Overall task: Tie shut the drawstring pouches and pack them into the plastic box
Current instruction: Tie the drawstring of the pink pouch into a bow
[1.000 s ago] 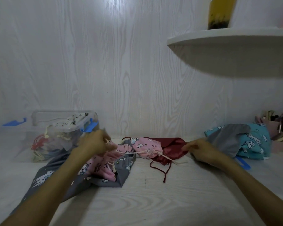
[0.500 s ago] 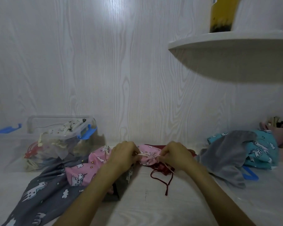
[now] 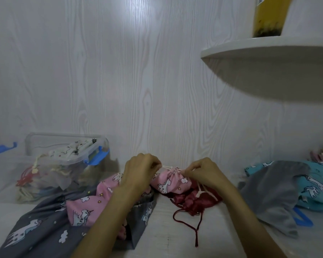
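The pink pouch (image 3: 172, 182) lies mid-desk on a dark red pouch (image 3: 196, 201). Left hand (image 3: 139, 171) and right hand (image 3: 205, 172) each pinch its white cord (image 3: 167, 167), grip clamped. The plastic box (image 3: 63, 164) stands far left on the desk (image 3: 166, 239).

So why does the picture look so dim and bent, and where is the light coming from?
Head view: a soft bright patch on the wall suggests light from above; the shelf casts a shadow beneath itself; the wide lens bows the shelf edge; the hands and pink pouch look soft and grainy in the low light.
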`<state>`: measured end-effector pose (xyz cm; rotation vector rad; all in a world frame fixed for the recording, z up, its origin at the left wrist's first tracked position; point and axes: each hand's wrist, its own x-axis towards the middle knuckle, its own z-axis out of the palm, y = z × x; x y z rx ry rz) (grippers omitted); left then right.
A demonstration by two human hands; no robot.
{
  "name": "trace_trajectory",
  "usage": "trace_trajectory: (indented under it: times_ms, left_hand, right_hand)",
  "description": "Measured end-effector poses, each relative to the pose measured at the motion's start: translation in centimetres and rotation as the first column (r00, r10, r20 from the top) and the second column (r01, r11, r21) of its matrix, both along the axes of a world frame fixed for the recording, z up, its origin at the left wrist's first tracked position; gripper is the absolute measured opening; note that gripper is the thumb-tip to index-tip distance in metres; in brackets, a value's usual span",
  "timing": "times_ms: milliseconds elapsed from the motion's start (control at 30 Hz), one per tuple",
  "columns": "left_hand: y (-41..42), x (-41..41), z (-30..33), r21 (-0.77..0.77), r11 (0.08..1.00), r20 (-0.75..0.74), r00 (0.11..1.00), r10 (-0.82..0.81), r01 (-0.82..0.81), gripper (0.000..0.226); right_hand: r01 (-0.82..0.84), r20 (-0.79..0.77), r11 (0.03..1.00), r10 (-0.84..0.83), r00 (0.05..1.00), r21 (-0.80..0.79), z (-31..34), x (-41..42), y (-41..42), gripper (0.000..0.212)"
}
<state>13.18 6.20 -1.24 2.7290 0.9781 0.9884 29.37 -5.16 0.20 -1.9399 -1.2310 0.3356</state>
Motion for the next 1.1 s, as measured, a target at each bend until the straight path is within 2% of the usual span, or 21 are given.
trace_trajectory:
  times_ms: [67,300,367,467,533,600,667,733,833,867,1000,1100]
  left_hand:
    - [-0.3,0.4,-0.8,0.045,0.996,-0.049,0.995,0.085,-0.083,0.018]
    - [-1.0,-0.3,0.2,-0.138,0.978,-0.057,0.987,0.153,-0.160,0.014]
    - [-1.2,-0.5,0.9,-0.204,0.965,-0.108,0.983,0.146,-0.165,0.008]
    - [-1.5,-0.2,0.7,-0.262,0.952,-0.240,0.966,0.093,-0.157,0.018]
    - [-1.3,0.1,0.1,-0.305,0.941,-0.245,0.967,0.070,-0.145,0.022]
    - [-1.0,0.5,-0.5,-0.396,0.911,-0.155,0.986,0.057,-0.115,0.038]
    - [-0.9,0.7,-0.9,-0.544,0.839,0.034,0.999,0.039,-0.014,0.046]
    - [-1.1,0.7,-0.9,-0.625,0.766,0.257,0.966,0.020,0.150,0.039]
    - [-1.8,0.6,-0.3,-0.684,0.632,0.518,0.852,0.070,0.364,0.023]
    - [-1.9,0.6,-0.2,-0.689,0.596,0.569,0.817,0.093,0.412,0.022]
    - [-1.9,0.4,0.1,-0.684,0.569,0.628,0.765,0.143,0.456,0.018]
    - [-1.7,0.3,0.3,-0.712,0.438,0.655,0.744,0.132,0.549,0.021]
  right_hand:
    - [0.025,0.033,1.000,-0.025,0.999,-0.002,-0.7,-0.6,0.5,0.015]
    - [-0.013,-0.001,0.999,0.013,1.000,-0.047,-0.8,-0.5,0.5,0.014]
    - [-0.021,0.002,0.999,0.021,1.000,-0.040,-0.8,-0.6,0.5,0.016]
    - [-0.031,0.009,0.999,0.031,0.999,-0.036,-0.6,-0.8,0.5,0.016]
    - [-0.042,0.017,0.998,0.042,0.999,-0.036,-0.4,-0.9,0.4,0.016]
    - [-0.059,0.035,0.998,0.060,0.998,-0.035,-0.2,-1.1,0.2,0.015]
    - [-0.088,0.048,0.995,0.090,0.995,-0.040,0.1,-1.2,0.1,0.012]
    - [-0.117,0.044,0.992,0.119,0.992,-0.044,0.3,-1.3,-0.1,0.012]
    - [-0.163,0.034,0.986,0.164,0.986,-0.046,0.8,-1.7,-0.2,0.013]
    - [-0.178,0.028,0.983,0.180,0.983,-0.050,0.9,-1.8,-0.2,0.013]
    - [-0.216,-0.002,0.975,0.216,0.976,-0.046,0.7,-1.8,-0.4,0.017]
    - [-0.241,-0.022,0.969,0.240,0.971,-0.061,0.5,-1.6,-0.6,0.017]
